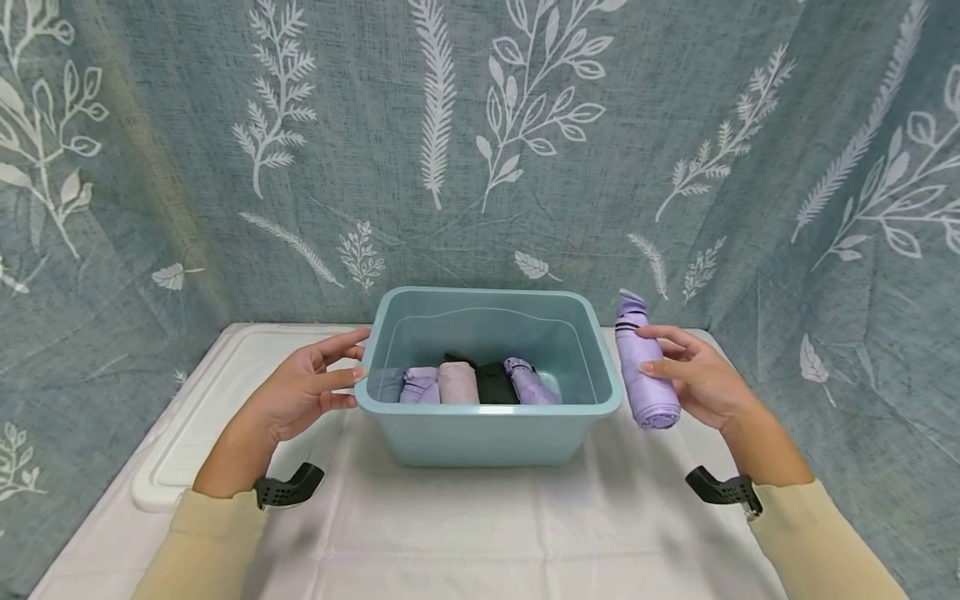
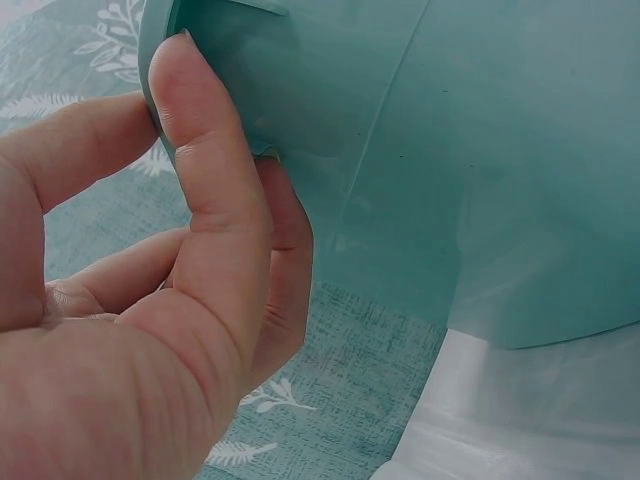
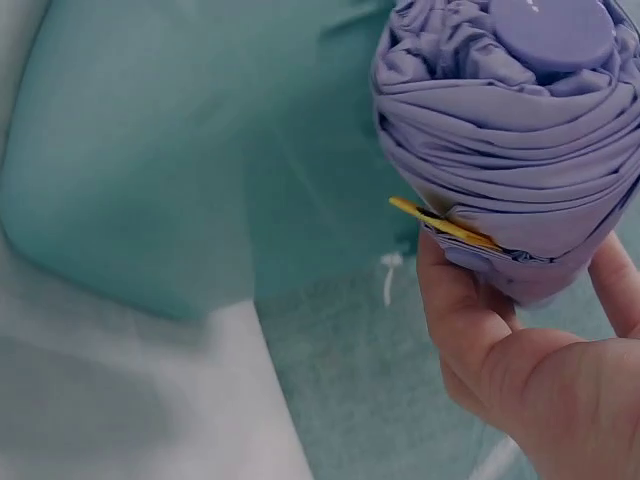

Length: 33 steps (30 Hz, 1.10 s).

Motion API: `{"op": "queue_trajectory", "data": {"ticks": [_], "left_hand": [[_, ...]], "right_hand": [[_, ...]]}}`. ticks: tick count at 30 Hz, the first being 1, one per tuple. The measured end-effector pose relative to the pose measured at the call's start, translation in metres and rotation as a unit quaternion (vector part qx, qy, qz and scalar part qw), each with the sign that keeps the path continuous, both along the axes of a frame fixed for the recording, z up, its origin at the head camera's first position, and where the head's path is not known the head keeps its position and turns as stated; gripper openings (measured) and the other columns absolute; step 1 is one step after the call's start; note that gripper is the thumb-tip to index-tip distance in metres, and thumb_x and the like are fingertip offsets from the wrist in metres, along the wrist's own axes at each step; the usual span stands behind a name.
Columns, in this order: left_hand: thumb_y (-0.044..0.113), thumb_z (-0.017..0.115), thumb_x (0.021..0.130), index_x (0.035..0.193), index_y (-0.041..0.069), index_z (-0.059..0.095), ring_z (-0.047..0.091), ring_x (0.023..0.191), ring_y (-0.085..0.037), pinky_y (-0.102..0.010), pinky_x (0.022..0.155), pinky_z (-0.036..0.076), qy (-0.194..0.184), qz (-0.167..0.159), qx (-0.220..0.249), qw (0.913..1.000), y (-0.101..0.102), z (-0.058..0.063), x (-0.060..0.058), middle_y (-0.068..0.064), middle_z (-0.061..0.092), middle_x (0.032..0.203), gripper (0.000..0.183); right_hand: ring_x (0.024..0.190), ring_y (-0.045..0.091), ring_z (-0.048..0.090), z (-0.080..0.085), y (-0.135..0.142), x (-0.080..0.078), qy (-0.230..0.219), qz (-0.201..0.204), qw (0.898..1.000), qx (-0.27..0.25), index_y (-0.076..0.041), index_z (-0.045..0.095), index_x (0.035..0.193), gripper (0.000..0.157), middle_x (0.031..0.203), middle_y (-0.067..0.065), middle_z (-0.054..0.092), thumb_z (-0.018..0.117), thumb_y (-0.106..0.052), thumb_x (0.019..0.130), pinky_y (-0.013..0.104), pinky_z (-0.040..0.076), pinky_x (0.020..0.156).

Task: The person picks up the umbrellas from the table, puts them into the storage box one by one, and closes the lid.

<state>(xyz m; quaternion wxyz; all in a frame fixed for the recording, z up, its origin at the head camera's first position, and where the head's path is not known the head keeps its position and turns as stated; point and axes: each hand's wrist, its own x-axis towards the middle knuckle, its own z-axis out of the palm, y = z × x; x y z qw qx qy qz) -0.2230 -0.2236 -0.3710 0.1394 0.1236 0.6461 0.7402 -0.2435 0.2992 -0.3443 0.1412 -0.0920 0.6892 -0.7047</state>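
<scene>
My right hand (image 1: 701,379) grips a lavender folded umbrella (image 1: 643,367) just right of the blue-green plastic bin (image 1: 491,437). The umbrella leans slightly, its narrow end up. In the right wrist view, its gathered fabric (image 3: 500,140), round end cap (image 3: 555,30) and a small yellow tab (image 3: 440,222) show. At the bin's left side, my left hand (image 1: 303,387) holds the rim with thumb and curled fingers (image 2: 215,160). Inside the bin, a row of rolled umbrellas lies at the left and middle: lavender (image 1: 420,386), pale pink (image 1: 458,383), black (image 1: 497,385) and another lavender one (image 1: 534,383).
A white lid-like panel (image 1: 195,408) lies flat on the white-covered table (image 1: 442,533), left of the bin. Blue-grey cloth (image 1: 375,167) with white leaf prints hangs behind and on both sides. Inside the bin, bare floor (image 1: 552,381) shows at the right end.
</scene>
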Motion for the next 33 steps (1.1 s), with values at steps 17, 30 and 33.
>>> {"op": "queue_trajectory", "data": {"ticks": [17,30,33], "left_hand": [[0.001,0.062,0.101,0.163,0.002,0.022,0.068,0.083,-0.008,-0.025,0.07,0.061,-0.005,-0.004,-0.007,1.0,0.001,0.003,0.0,-0.004,0.048,0.123,0.074],[0.0,0.061,0.101,0.162,0.001,0.023,0.07,0.084,-0.008,-0.024,0.07,0.062,-0.001,-0.004,-0.006,1.0,0.0,0.003,-0.001,-0.004,0.051,0.122,0.072],[0.001,0.061,0.101,0.162,0.001,0.023,0.07,0.084,-0.007,-0.024,0.07,0.062,0.0,-0.004,-0.006,1.0,0.001,0.003,-0.001,-0.004,0.051,0.122,0.072]], "right_hand": [[0.106,0.022,0.063,0.038,-0.041,-0.002,-0.044,0.028,0.998,-0.047,-0.025,0.059,0.129,0.04,0.133,0.008,0.046,0.06,0.002,0.099,0.033,0.061,0.083],[0.109,0.024,0.061,0.053,-0.08,-0.017,-0.068,0.012,0.997,-0.045,-0.024,0.061,0.126,0.037,0.141,0.011,0.04,0.063,0.0,0.098,0.033,0.061,0.082],[0.108,0.024,0.063,0.054,-0.085,-0.024,-0.071,0.01,0.997,-0.034,-0.022,0.058,0.13,0.038,0.143,0.013,0.04,0.062,0.0,0.098,0.034,0.061,0.083]]}}
